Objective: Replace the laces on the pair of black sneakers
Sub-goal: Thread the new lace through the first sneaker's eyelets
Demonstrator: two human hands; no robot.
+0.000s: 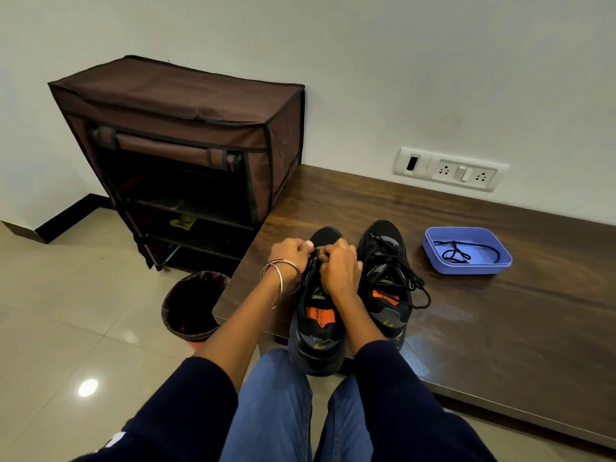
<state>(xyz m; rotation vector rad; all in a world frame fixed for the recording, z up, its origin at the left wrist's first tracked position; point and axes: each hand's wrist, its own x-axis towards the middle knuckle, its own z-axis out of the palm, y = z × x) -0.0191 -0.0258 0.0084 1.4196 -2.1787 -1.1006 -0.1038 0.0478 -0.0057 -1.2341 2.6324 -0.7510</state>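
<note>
Both hands, left hand [289, 255] and right hand [340, 265], pinch the lace at the left sneaker [316, 315], just beside the laced right sneaker [386, 278]. Another lace [455, 252] lies in the blue tray [500, 261] beyond that sneaker. Laces are probably limp and light; best gripped near the stiff tips.

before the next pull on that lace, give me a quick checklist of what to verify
1. Both hands on the work: left hand and right hand meet over the near-toe eyelets of the left sneaker: ok.
2. Lace actually pinched: fingers hide it: cannot tell.
3. Sneaker seated on the bench: its heel hangs over the front edge: not ok.
4. Right sneaker out of the way: upright beside it, its loose lace trailing to the far side: ok.
5. Other lace at hand: a black lace lies in the blue tray: ok.
</note>
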